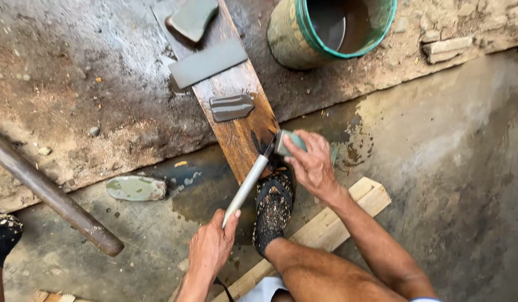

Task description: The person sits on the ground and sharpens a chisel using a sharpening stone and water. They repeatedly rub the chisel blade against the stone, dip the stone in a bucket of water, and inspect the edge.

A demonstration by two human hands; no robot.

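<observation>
**Stone on blade, plank end**

My left hand (211, 246) is closed around a metal handle (246, 185). My right hand (310, 163) pinches a small green whetstone (288, 142), pressed to the dark blade (268, 147) at the wet plank's (236, 134) near end. My sandalled foot (273, 208) pins the plank. Further up lie three more stones; a green bucket (332, 28) stands beyond.

Blade tip under the right hand (312, 165), bucket (304, 39) top and grey pole (52, 198) end cut off.

Stones (207, 62) on plank (239, 134), bucket (332, 28) right
</observation>
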